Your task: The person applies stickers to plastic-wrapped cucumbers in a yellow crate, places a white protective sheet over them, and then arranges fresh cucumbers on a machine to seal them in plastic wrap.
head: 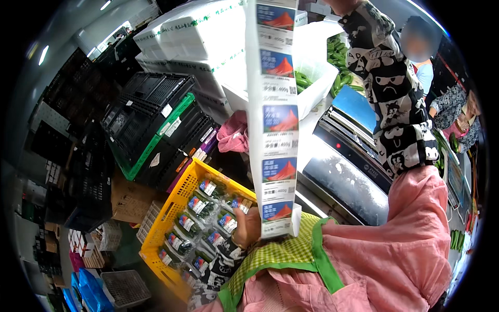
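A long strip of printed labels [278, 121] hangs upright before me, its lower end by my chest. My left hand [248, 226] is beside that lower end, over the yellow plastic crate [195, 165]; its fingers are partly hidden, so whether it grips the strip cannot be told. My right hand [343, 6] is raised at the top edge, mostly cut off, near the strip's upper part. Wrapped packs of cucumbers [199, 204] bearing labels lie in rows in the crate. A wrapping machine [347, 171] with a blue plate [354, 109] stands on the right.
Black folding crates [148, 97], one green-edged, are stacked at the left behind the yellow crate. White foam boxes [187, 39] rise behind. An open foam box [317, 85] holds green cucumbers, with more [338, 54] beyond. Co-workers [456, 117] are at the right; a pink cloth [233, 134] lies near the crates.
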`<state>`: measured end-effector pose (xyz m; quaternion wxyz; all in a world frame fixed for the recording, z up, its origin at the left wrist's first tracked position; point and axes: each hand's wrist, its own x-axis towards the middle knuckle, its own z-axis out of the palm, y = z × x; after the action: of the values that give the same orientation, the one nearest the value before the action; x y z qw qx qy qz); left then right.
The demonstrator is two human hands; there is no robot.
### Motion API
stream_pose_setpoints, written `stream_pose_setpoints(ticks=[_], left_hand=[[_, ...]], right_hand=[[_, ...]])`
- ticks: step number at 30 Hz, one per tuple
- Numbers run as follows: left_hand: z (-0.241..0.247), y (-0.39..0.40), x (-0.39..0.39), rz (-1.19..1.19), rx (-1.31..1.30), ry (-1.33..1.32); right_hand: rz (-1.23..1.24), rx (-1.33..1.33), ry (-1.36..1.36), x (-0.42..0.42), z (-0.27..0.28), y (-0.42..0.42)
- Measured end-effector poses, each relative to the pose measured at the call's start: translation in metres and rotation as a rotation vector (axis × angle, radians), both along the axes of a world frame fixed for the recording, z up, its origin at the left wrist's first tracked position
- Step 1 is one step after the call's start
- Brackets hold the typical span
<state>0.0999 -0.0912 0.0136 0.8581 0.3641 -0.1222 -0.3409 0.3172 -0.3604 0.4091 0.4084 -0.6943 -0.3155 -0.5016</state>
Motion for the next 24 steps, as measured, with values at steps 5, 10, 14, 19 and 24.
stream_pose_setpoints(ticks=[5, 10, 14, 19, 24], left_hand=[[0.042, 0.049, -0.028, -0.145, 0.4, -0.559], [0.045, 0.052, -0.046, 0.251, 0.762, -0.753], [0.085, 0.066, -0.016, 0.515, 1.156, -1.281], [0.143, 0.066, 0.013, 0.61, 0.81, -1.383], [0.139, 0.04, 0.033, 0.82, 0.464, -1.087]], right_hand=[[-0.398, -0.219, 0.105, 0.008, -0.014, -0.048], [-0.147, 0.141, 0.512, 0.017, -0.057, -0.079], [0.344, -0.107, 0.749, 0.02, -0.124, -0.082], [0.393, -0.027, 0.972, -0.037, -0.199, 0.032], [0.745, 0.198, 0.857, -0.136, -0.247, 0.128]])
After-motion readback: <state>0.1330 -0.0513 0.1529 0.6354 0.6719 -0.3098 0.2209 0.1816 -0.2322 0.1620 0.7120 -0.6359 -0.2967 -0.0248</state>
